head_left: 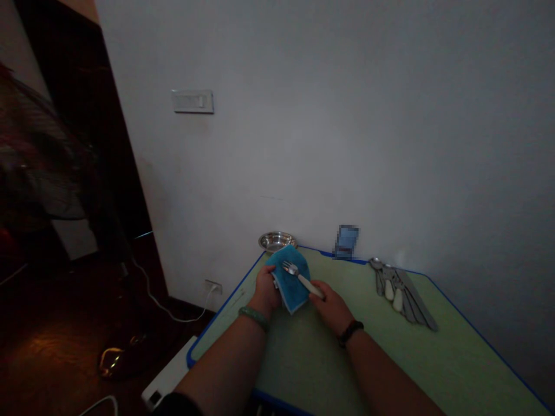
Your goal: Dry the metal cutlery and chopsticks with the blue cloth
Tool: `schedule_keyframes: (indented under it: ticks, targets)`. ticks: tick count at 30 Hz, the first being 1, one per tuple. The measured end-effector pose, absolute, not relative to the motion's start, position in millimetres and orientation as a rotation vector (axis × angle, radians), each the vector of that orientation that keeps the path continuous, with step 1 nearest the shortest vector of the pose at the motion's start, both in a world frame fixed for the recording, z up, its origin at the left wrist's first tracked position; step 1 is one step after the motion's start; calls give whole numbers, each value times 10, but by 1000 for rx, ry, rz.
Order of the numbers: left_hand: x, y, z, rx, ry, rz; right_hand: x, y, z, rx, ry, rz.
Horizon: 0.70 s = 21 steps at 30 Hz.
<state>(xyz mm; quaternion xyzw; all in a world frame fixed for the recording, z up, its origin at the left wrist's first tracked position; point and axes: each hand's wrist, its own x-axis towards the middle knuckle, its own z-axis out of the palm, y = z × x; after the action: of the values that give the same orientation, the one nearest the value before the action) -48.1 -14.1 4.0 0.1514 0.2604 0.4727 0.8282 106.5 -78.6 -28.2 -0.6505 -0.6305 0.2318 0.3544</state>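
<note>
Green laminate table (437, 361) with blue edging: the left hand (265, 290) has its fingers closed around a folded teal terry cloth (289, 289), whose face bears a white-handled steel fork (303, 282), gripped by the right hand (333, 309). Grey steel cutlery (401, 294) lies further right.

The left hand (266, 289) hides part of the teal cloth (291, 284); a blue object (346, 241) is pixelated.
</note>
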Motion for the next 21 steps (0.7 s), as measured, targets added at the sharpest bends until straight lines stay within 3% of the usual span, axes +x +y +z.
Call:
schedule_keyframes:
  ticks: [21]
  targets:
    - [-505, -87, 18, 242, 571, 1157, 1039, -816, -250, -1724, -1656, 584]
